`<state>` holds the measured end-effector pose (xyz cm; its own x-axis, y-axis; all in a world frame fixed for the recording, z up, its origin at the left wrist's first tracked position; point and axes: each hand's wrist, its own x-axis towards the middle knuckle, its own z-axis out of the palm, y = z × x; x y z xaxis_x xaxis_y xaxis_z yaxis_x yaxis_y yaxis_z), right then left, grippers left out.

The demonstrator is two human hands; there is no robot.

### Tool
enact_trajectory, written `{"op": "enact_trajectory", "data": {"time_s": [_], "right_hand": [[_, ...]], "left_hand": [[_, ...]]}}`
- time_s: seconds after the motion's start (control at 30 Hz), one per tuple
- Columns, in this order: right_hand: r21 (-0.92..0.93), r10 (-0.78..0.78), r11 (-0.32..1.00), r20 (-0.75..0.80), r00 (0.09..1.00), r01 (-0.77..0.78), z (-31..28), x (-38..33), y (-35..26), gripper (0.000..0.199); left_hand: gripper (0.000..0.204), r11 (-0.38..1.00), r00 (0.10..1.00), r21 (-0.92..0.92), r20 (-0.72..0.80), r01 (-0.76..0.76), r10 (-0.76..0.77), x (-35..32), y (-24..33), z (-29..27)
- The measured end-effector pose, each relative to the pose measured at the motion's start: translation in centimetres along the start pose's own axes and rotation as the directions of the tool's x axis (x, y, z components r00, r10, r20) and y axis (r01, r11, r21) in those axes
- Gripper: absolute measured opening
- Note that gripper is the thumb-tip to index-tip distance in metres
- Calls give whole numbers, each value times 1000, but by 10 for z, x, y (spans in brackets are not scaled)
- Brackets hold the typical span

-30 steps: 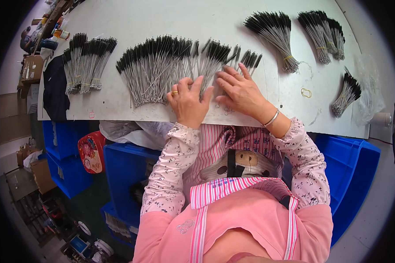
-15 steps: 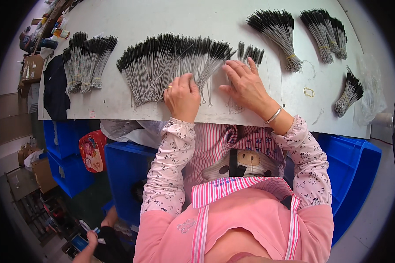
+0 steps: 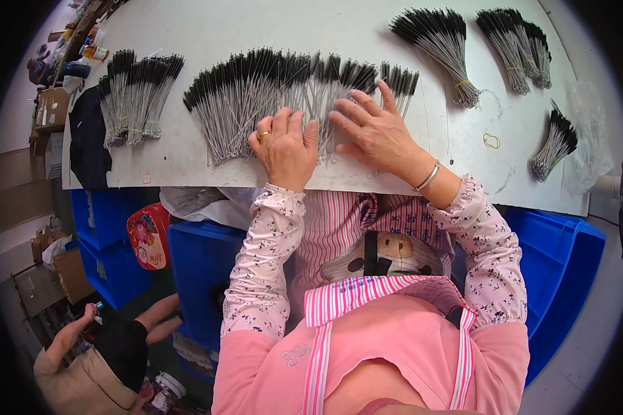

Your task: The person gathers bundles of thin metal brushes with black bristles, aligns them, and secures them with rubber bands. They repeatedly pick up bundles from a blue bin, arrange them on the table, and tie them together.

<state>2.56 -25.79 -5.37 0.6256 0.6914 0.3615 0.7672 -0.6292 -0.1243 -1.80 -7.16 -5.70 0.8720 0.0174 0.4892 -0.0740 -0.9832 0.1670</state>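
A wide spread of thin wire tube brushes (image 3: 239, 104) with black bristle heads and looped wire ends lies on the white table (image 3: 367, 28). My left hand (image 3: 285, 146) rests on the wire handles near the middle of the spread, fingers slightly bent and thumb apart, gripping nothing visible. To its right, my right hand (image 3: 381, 131) lies over the right-hand brushes with its fingers spread. It covers part of their handles. Between the hands, several brushes (image 3: 322, 97) stand more loosely apart. A smaller group of brushes (image 3: 401, 83) shows just beyond the right hand's fingertips.
Banded brush bundles lie at the left (image 3: 138, 97), the far right (image 3: 446, 55) and the right edge (image 3: 554, 145). Loose yellow rubber bands (image 3: 491, 141) lie on the table. Blue crates (image 3: 547, 270) stand below its edge. Another person (image 3: 97, 366) is at lower left.
My right hand has shifted slightly left, closer to my left hand. Brushes at the right end now lie nearer the rest. The other person has come further into view.
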Motion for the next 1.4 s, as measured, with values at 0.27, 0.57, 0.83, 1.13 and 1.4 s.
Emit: {"op": "enact_trajectory", "data": {"time_s": [0.27, 0.57, 0.83, 1.13, 1.4], "right_hand": [[70, -83, 994, -57, 995, 87, 7, 14, -4, 51], [-29, -10, 1000, 33, 999, 10, 7, 20, -5, 52], [-71, -50, 996, 30, 998, 52, 11, 24, -5, 55], [-37, -44, 998, -35, 998, 43, 13, 29, -4, 49], [-7, -36, 999, -77, 996, 35, 15, 26, -3, 46]], "left_hand": [[25, 978, 981, 81, -9, 194, -193, 9, -3, 8], [30, 943, 963, 208, 8, 261, -268, 31, -9, 17], [30, 943, 957, 198, 61, 266, -283, 46, -14, 24], [30, 943, 957, 191, 44, 274, -287, 57, -3, 17], [30, 939, 962, 249, 77, 235, -261, 54, -12, 25]]}}
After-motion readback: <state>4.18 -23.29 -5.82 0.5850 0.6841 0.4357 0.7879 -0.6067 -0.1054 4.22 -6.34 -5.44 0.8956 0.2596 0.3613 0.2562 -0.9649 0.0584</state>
